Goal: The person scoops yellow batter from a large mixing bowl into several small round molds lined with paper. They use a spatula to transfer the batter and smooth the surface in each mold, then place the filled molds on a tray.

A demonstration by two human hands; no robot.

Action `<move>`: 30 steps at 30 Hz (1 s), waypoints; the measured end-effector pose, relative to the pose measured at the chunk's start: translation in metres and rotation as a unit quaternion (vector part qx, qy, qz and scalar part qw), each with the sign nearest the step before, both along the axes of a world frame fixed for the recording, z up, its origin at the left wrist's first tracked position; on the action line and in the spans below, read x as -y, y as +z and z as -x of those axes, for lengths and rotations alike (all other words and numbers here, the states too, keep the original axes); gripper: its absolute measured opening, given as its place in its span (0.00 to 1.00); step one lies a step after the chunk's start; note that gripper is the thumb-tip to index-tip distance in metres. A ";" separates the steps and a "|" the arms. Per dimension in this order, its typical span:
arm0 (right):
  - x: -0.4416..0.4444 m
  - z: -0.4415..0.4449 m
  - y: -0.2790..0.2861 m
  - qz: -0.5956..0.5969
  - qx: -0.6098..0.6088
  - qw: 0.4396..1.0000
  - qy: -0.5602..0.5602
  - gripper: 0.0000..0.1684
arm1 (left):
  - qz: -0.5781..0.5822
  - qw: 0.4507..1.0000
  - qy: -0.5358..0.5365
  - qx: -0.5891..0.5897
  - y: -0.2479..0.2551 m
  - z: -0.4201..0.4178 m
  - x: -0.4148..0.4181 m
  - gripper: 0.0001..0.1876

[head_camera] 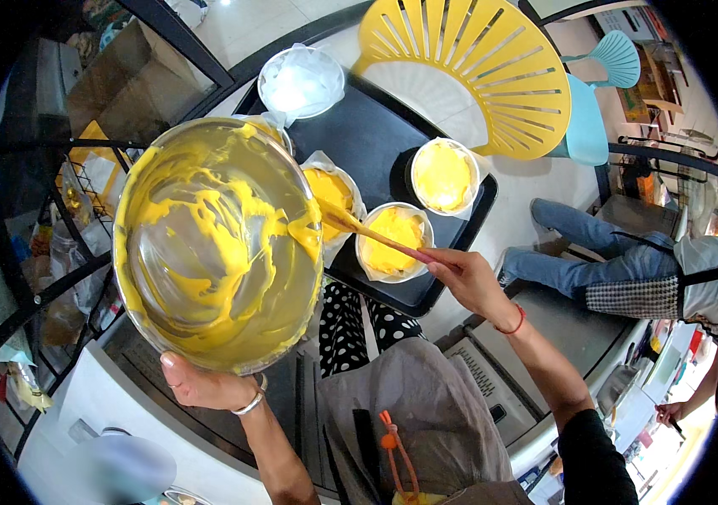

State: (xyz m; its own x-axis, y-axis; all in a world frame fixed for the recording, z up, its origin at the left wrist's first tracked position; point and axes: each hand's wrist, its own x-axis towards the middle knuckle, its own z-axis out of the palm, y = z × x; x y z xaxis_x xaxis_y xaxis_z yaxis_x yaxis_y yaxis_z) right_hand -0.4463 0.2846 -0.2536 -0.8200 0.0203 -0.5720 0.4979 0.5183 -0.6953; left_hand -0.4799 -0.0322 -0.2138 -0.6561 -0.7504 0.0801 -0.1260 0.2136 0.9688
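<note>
My left hand (210, 385) grips the lower rim of a large metal mixing bowl (163, 284), which is tilted so its inside faces me. Yellow batter (223, 214) streaks its wall and coats the rim. In my right hand (466, 278) is the handle of a spatula (390, 243), its batter-covered end at the bowl's right edge. Beneath, a black baking tray (359, 139) carries several paper-lined round tins. Yellow batter fills one tin (442, 175) at the right, another tin (394, 243) under the spatula, and a third (329, 196) partly behind the bowl. A lined tin (301, 82) at the far corner shows only white paper.
A yellow slatted chair (523, 82) stands beyond the tray, with turquoise chairs (586, 120) behind it. At the right is another person in jeans (599, 252). Black metal shelving (37, 300) with bags lines the left. A white counter (75, 404) is at lower left.
</note>
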 end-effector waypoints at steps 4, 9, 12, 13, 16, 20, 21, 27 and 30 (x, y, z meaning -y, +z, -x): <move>-0.008 -0.001 0.029 -0.042 0.018 0.998 0.044 0.14 | -0.025 0.999 0.020 -0.013 0.002 0.009 -0.007 0.22; -0.018 0.013 0.046 -0.136 -0.143 0.974 0.110 0.13 | 0.019 1.000 0.023 0.000 0.008 0.013 -0.005 0.22; -0.012 0.040 0.057 -0.220 -0.140 0.952 0.159 0.16 | 0.023 0.999 0.033 -0.001 0.012 0.015 -0.007 0.22; -0.011 0.040 0.059 -0.218 -0.136 0.951 0.174 0.16 | 0.026 0.999 0.026 0.003 0.012 0.014 -0.008 0.22; -0.005 0.044 0.072 -0.191 -0.115 0.950 0.220 0.15 | 0.042 0.999 0.018 0.009 0.015 0.012 -0.008 0.22; -0.003 0.041 0.082 -0.138 -0.138 0.962 0.189 0.13 | 0.063 0.998 0.012 0.017 0.019 0.016 -0.007 0.23; -0.002 0.041 0.083 -0.131 -0.163 0.964 0.162 0.13 | 0.066 0.998 0.009 0.024 0.020 0.017 -0.006 0.23; 0.020 0.076 0.059 -0.267 -0.246 0.886 0.289 0.24 | 0.033 0.999 0.033 -0.011 0.032 0.021 -0.013 0.21; 0.029 0.068 0.058 -0.216 -0.226 0.906 0.287 0.20 | 0.089 0.996 0.026 -0.020 0.033 0.023 -0.011 0.20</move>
State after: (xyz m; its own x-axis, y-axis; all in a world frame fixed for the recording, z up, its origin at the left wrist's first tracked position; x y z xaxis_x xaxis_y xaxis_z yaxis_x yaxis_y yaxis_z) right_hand -0.5144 0.2556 -0.1954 -0.9151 -0.3409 -0.2156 -0.2237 0.8737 -0.4319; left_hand -0.5025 -0.0208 -0.1803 -0.6106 -0.7548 0.2396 -0.1033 0.3759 0.9209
